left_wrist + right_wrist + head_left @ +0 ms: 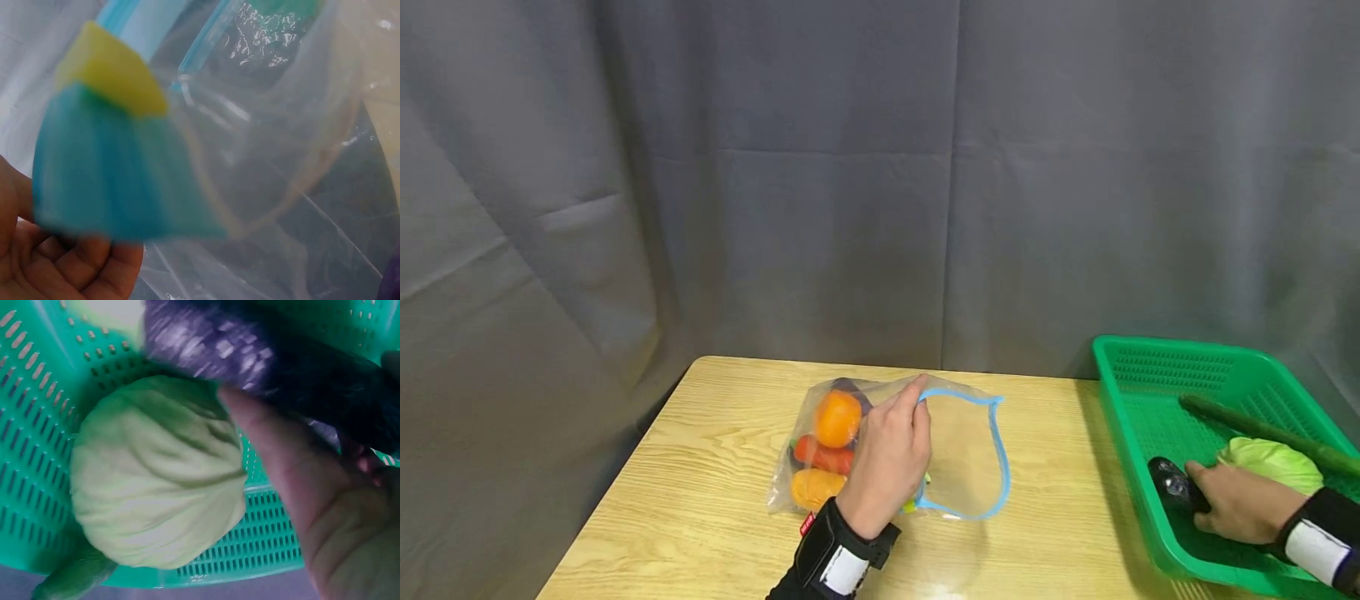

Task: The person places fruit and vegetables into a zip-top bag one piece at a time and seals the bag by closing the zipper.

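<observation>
My left hand (pixel 891 446) grips the upper side of a clear plastic bag (pixel 958 450) with a blue rim; its curled fingers also show low in the left wrist view. The bag lies on its side with its mouth to the right. Inside are an orange (pixel 837 418), a red carrot-like piece (pixel 823 454), a yellow-orange piece (pixel 815 489) and something dark, partly hidden. My right hand (pixel 1243 504) reaches into a green basket (pixel 1112 425) and holds a dark, shiny eggplant (pixel 212 347), thumb on one side. Beside it sits a pale green cabbage (pixel 159 475).
A long cucumber (pixel 1270 425) lies along the far side of the basket, behind the cabbage. The wooden table (pixel 685 500) carries the bag and basket. A grey curtain (pixel 850 208) hangs behind the table's far edge.
</observation>
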`<state>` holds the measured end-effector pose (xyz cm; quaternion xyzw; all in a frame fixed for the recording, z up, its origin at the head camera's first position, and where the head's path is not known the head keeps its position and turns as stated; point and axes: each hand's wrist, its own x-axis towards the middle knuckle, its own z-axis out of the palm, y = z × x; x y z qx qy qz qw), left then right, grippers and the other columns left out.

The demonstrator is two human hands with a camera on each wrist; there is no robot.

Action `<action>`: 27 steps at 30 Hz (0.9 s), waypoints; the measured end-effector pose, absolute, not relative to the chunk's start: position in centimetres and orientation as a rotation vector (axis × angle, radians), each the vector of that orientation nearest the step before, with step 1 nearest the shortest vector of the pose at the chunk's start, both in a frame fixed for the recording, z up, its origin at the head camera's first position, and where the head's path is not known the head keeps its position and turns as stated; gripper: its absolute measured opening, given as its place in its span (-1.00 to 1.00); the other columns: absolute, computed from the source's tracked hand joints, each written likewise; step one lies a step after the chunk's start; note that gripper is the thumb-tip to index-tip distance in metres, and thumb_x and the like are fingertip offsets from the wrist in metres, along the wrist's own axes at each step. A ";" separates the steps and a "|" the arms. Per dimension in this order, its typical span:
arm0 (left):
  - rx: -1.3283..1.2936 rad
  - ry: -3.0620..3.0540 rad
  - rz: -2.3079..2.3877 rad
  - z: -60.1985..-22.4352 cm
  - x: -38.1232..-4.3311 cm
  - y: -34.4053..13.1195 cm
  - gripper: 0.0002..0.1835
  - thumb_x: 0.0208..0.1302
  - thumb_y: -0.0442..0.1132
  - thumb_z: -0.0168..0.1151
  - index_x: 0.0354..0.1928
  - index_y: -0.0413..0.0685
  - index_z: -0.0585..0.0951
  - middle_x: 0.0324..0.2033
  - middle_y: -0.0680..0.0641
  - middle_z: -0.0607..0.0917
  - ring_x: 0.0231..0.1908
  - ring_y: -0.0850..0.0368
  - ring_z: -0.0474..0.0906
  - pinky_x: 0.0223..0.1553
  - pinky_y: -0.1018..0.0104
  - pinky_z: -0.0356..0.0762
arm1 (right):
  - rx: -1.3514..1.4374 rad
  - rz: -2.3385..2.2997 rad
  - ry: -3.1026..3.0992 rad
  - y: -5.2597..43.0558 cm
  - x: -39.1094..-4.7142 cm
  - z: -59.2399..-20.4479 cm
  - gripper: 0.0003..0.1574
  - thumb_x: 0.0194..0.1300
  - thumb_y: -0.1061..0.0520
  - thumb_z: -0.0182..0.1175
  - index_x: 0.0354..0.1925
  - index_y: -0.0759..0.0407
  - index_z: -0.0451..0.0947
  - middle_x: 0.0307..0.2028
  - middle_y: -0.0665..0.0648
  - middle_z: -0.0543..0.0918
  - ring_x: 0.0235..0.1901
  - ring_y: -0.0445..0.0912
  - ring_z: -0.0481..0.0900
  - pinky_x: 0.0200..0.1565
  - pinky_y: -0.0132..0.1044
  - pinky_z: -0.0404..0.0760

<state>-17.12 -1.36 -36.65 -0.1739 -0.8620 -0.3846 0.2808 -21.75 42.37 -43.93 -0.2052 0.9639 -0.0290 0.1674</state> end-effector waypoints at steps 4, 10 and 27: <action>-0.467 -2.306 -1.014 -36.4 -17.1 -1.4 -0.68 0.35 -0.40 -0.04 0.07 -0.31 0.57 -0.71 0.11 0.30 -0.78 0.30 0.07 -0.71 0.48 0.04 | -0.532 -0.125 2.733 42.3 -21.4 -42.4 -0.43 0.08 0.07 0.34 -0.11 0.40 0.33 -0.45 0.11 0.53 -0.52 -0.16 0.47 -0.49 -0.21 0.41; -0.472 -2.291 -0.999 -36.5 -17.1 -1.2 -0.68 0.34 -0.41 -0.04 0.05 -0.31 0.57 -0.72 0.12 0.26 -0.77 0.31 0.06 -0.70 0.48 0.03 | -0.502 -0.107 2.782 42.1 -20.4 -40.4 -0.37 0.15 0.03 0.30 -0.01 0.43 0.31 -0.45 0.08 0.53 -0.55 -0.18 0.45 -0.52 -0.21 0.40; -0.458 -2.287 -0.984 -36.6 -17.3 -1.0 -0.70 0.32 -0.39 0.00 0.02 -0.31 0.59 -0.70 0.07 0.37 -0.71 0.21 0.29 -0.67 0.45 0.17 | -0.785 -0.262 3.079 38.3 -17.4 -36.5 -0.56 0.29 0.00 0.22 0.02 0.18 0.37 -0.29 -0.04 0.52 -0.41 -0.32 0.44 -0.48 -0.33 0.44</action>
